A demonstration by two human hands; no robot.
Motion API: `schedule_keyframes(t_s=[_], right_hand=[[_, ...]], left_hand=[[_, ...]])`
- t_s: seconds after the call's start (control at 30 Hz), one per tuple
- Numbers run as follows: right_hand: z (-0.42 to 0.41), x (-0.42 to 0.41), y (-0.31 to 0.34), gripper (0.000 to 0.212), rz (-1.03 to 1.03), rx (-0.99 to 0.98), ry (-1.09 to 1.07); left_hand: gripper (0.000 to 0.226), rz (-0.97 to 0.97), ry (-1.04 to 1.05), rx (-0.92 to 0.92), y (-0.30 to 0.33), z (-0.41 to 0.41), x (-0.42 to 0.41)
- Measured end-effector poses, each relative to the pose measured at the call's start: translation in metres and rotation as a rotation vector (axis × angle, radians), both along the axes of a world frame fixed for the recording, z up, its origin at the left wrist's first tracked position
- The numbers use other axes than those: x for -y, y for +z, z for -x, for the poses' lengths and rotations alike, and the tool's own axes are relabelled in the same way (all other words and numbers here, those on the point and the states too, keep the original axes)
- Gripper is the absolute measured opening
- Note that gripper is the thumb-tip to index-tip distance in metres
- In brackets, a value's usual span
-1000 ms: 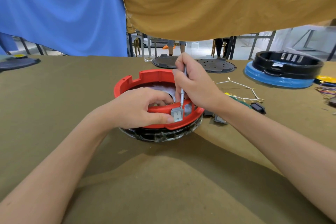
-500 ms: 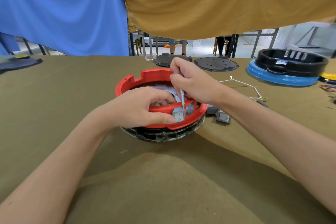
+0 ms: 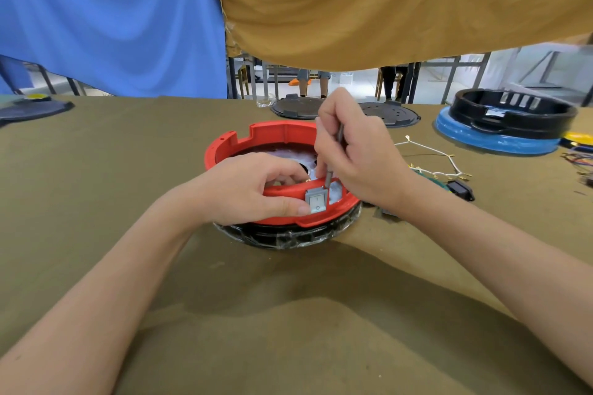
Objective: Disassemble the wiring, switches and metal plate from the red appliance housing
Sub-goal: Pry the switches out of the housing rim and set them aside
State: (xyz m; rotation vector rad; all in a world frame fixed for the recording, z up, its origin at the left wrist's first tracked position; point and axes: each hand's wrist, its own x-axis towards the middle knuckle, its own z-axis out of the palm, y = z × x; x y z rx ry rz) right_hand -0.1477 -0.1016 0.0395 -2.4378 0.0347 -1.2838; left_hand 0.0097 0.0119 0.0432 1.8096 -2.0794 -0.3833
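My left hand (image 3: 253, 189) grips the round red plastic housing (image 3: 276, 138), thumb bracing the grey rocker switch (image 3: 316, 201); my right hand (image 3: 356, 157) pinches a slim metal prying tool (image 3: 330, 175) behind it.

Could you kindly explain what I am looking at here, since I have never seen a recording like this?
There is no machine: a camera worn on a person's head looks down at their two bare hands. On the olive cloth-covered table sits a round red plastic appliance housing. The left hand grips its near wall, thumb beside a grey rocker switch set in that wall. The right hand holds a thin grey metal tool, its tip at the switch's upper edge. Loose white wires lie to the right, near a black ring on a blue base.
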Motion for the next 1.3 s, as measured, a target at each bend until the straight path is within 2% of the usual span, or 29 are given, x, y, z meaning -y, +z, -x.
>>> schedule_keyframes(t_s=[0.23, 0.33, 0.4, 0.53, 0.77, 0.93, 1.03, 1.13, 1.3], right_hand=[[-0.004, -0.012, -0.013, 0.025, 0.030, 0.151, -0.134], [-0.006, -0.010, -0.014, 0.034, -0.122, 0.108, -0.120], [-0.006, -0.005, -0.013, 0.031, -0.231, 0.065, -0.102], [-0.012, 0.000, -0.012, 0.028, -0.318, 0.013, -0.116], [-0.011, 0.001, -0.013, 0.028, -0.324, 0.035, -0.147], [-0.008, -0.011, -0.019, 0.027, -0.184, 0.166, -0.130], [-0.012, -0.013, -0.022, 0.027, -0.130, 0.172, -0.188], [-0.013, -0.011, -0.022, 0.031, -0.158, 0.110, -0.233], [-0.013, -0.006, -0.018, 0.032, -0.265, 0.060, -0.175]], left_hand=[[0.030, 0.030, 0.018, 0.007, 0.000, 0.001, -0.001], [0.027, 0.038, 0.017, 0.014, -0.001, 0.002, -0.001], [0.026, 0.040, 0.012, 0.018, -0.001, 0.002, -0.001], [0.027, 0.032, -0.006, -0.010, 0.000, 0.002, 0.000], [0.029, 0.031, 0.003, -0.047, -0.001, 0.002, 0.000], [0.030, 0.045, -0.001, -0.028, 0.000, 0.002, 0.000], [0.031, 0.057, 0.001, -0.008, -0.001, 0.001, 0.001], [0.031, 0.060, -0.001, -0.007, -0.001, 0.001, 0.001], [0.029, 0.058, -0.003, -0.019, -0.001, 0.001, 0.002]])
